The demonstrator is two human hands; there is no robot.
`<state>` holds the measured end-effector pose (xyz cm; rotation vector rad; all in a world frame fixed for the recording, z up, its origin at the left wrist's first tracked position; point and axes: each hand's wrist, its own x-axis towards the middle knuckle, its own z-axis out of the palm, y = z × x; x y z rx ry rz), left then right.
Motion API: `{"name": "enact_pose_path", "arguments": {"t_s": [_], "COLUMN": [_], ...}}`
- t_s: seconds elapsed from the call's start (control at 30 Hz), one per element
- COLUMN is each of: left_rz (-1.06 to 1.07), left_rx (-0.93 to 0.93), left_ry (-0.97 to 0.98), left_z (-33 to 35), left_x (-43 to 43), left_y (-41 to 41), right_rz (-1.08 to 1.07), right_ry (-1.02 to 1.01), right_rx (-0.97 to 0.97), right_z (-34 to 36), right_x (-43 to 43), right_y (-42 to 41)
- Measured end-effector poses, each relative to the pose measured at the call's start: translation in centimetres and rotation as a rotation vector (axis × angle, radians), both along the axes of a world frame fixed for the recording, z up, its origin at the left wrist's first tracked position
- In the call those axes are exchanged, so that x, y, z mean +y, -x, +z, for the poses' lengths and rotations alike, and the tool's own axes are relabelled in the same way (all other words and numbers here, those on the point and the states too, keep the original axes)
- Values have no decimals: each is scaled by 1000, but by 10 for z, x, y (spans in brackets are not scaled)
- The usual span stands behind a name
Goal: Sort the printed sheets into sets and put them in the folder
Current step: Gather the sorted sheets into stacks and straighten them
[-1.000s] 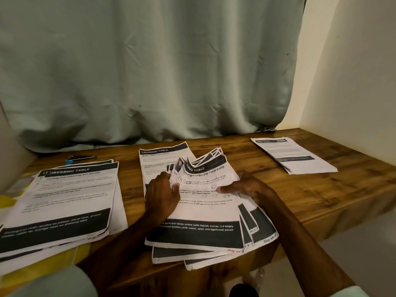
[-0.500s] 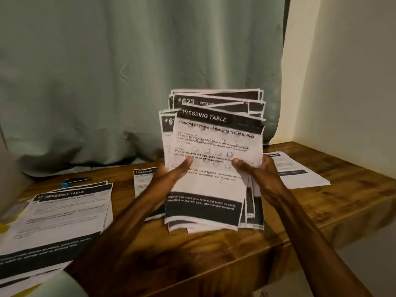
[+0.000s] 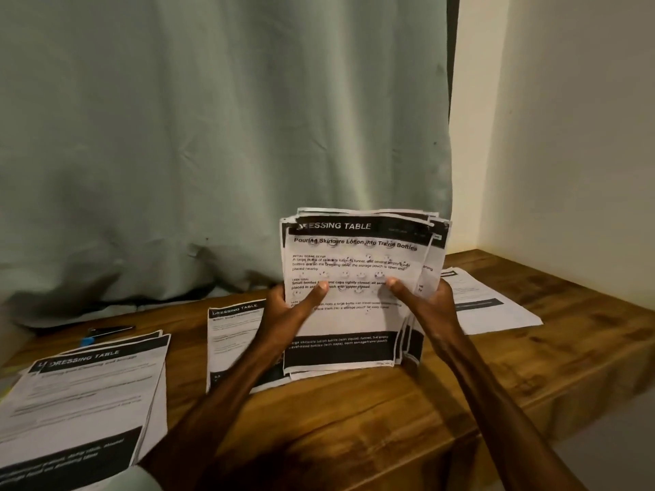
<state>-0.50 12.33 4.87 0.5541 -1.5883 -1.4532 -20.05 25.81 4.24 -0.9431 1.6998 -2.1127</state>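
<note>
Printed sheets (image 3: 354,256), thin rectangular paper, stand gripped by left hand (image 3: 287,310) and right hand (image 3: 429,303).

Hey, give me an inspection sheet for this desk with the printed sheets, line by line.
Surface: wooden table, with paper lying in three places.
Job's things: stack held upright, front sheet headed DRESSING TABLE; left pile, middle sheet and right pile lie flat. Folder not clearly in view.
Clutter: dark pen-like item with a blue end, back left.
Grips: left hand and right hand each hold one side of the stack, thumbs on its front.
Cables: nothing seen.
Surroundings: pale green curtain behind; cream wall to the right.
</note>
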Motion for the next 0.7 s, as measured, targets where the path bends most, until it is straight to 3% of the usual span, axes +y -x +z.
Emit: {"name": "enact_pose_path", "arguments": {"t_s": [0.2,0.4,0.53,0.7], "left_rz": [-1,55,92,341], "left_rx": [22,196,189,166], "left_ry": [42,-136,-7,182], "left_z": [16,10,24,80], "left_x": [1,14,15,-5], "left_y": [15,27,31,36], "right_rz": [-7,9,-10,-39], "right_ry": [44,28,67,167], "right_rx": [28,23,88,202], "right_z": [14,13,28,58], "right_x": [-10,-20,-16,-17], "right_y": [2,1,1,2]}}
